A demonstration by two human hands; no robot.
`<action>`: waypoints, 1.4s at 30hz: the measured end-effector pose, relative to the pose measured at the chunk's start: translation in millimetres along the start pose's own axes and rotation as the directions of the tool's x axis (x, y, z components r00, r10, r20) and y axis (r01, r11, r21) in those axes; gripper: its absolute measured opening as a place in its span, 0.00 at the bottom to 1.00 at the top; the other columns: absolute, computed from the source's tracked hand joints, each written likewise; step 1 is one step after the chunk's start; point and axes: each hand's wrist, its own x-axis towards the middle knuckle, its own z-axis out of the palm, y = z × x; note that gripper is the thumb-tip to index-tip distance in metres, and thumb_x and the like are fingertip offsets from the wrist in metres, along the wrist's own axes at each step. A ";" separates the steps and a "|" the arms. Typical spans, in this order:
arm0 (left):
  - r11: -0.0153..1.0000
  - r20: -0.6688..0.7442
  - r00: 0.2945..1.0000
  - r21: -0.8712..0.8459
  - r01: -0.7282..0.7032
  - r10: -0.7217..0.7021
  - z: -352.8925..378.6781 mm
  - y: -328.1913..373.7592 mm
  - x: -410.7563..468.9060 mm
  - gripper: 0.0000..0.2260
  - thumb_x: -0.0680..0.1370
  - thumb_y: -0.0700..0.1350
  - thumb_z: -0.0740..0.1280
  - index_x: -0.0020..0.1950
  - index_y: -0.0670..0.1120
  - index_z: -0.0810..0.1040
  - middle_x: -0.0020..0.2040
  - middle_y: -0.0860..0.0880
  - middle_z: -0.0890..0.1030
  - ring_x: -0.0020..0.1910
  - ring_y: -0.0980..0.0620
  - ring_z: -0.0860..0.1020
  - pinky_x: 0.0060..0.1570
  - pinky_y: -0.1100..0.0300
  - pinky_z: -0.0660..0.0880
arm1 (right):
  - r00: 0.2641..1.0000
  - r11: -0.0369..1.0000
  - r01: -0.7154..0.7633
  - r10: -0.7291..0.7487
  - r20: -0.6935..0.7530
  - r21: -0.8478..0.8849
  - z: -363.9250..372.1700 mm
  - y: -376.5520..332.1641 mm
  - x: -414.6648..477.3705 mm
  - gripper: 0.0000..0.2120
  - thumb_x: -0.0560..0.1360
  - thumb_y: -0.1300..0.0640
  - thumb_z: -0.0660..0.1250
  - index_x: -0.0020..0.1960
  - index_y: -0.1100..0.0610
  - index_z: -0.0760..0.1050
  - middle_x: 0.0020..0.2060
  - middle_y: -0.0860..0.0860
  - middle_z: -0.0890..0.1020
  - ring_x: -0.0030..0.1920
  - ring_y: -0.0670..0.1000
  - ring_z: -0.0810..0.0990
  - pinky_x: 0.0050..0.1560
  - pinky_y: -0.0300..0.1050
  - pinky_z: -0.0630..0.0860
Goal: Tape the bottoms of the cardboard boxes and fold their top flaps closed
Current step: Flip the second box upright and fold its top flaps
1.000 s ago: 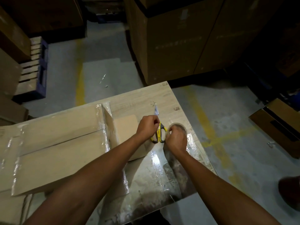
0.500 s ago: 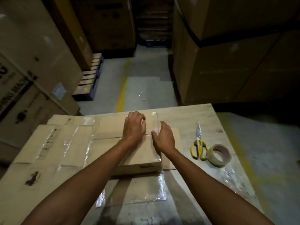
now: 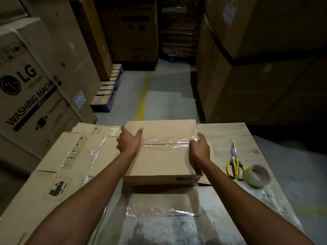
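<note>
Taped box (image 3: 159,160) on desk (image 3: 221,135), left hand (image 3: 129,143) flat against its left edge, fingers spread, right hand (image 3: 200,149) fingers curled over right edge, scissors (image 3: 235,163) and tape roll (image 3: 252,179) beside

Dim warehouse, concrete floor (image 3: 168,96), stacked cartons (image 3: 265,85)

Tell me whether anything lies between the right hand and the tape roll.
Yes: the scissors lie flat on the table between the right hand, which holds the box by its right edge, and the tape roll.
</note>
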 end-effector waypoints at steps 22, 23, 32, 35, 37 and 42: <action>0.683 0.304 0.952 -0.704 0.192 0.045 -43.3 -57.0 29.2 0.28 0.72 0.63 0.71 0.59 0.41 0.78 0.52 0.41 0.84 0.51 0.42 0.83 0.57 0.41 0.79 | 0.981 0.927 -0.180 0.143 0.132 0.329 19.0 -22.3 0.6 0.13 0.84 0.51 0.57 0.62 0.59 0.71 0.54 0.53 0.80 0.54 0.55 0.79 0.48 0.54 0.76; 0.699 0.347 0.936 -0.684 0.207 0.063 -38.1 -68.9 30.9 0.29 0.71 0.64 0.71 0.61 0.43 0.79 0.53 0.42 0.85 0.53 0.42 0.83 0.59 0.40 0.77 | 0.987 0.932 -0.147 0.118 0.105 0.332 22.7 -13.9 -3.7 0.12 0.84 0.52 0.57 0.62 0.58 0.70 0.55 0.54 0.80 0.55 0.55 0.79 0.48 0.53 0.77; 0.739 0.580 0.808 -0.589 0.328 0.103 -56.2 -56.9 24.5 0.15 0.82 0.59 0.58 0.57 0.53 0.79 0.45 0.52 0.87 0.40 0.55 0.85 0.38 0.58 0.76 | 0.970 0.920 -0.237 0.206 0.128 0.313 22.7 -14.7 6.7 0.11 0.82 0.53 0.57 0.61 0.57 0.69 0.55 0.55 0.79 0.49 0.52 0.76 0.52 0.57 0.76; 0.730 0.557 0.825 -0.604 0.321 0.098 -56.4 -60.9 26.5 0.16 0.81 0.59 0.61 0.59 0.50 0.80 0.51 0.48 0.86 0.45 0.52 0.84 0.41 0.56 0.77 | 0.971 0.932 -0.230 0.204 0.122 0.281 18.4 -18.4 6.3 0.11 0.83 0.52 0.58 0.63 0.56 0.69 0.59 0.54 0.76 0.55 0.55 0.76 0.51 0.59 0.79; 0.725 0.544 0.834 -0.613 0.315 0.098 -55.6 -62.3 25.1 0.15 0.81 0.58 0.62 0.58 0.50 0.81 0.52 0.47 0.86 0.46 0.52 0.84 0.43 0.56 0.77 | 0.969 0.938 -0.235 0.206 0.135 0.255 16.4 -17.2 6.0 0.12 0.84 0.51 0.57 0.64 0.54 0.68 0.60 0.54 0.75 0.59 0.58 0.76 0.44 0.57 0.82; 0.746 0.471 0.873 -0.625 0.230 0.126 -53.1 -60.2 21.6 0.15 0.83 0.56 0.60 0.60 0.50 0.80 0.52 0.49 0.85 0.50 0.53 0.83 0.48 0.57 0.77 | 0.961 0.949 -0.241 0.204 0.186 0.204 12.8 -19.6 2.9 0.12 0.85 0.49 0.55 0.66 0.52 0.66 0.63 0.55 0.74 0.60 0.62 0.76 0.33 0.52 0.82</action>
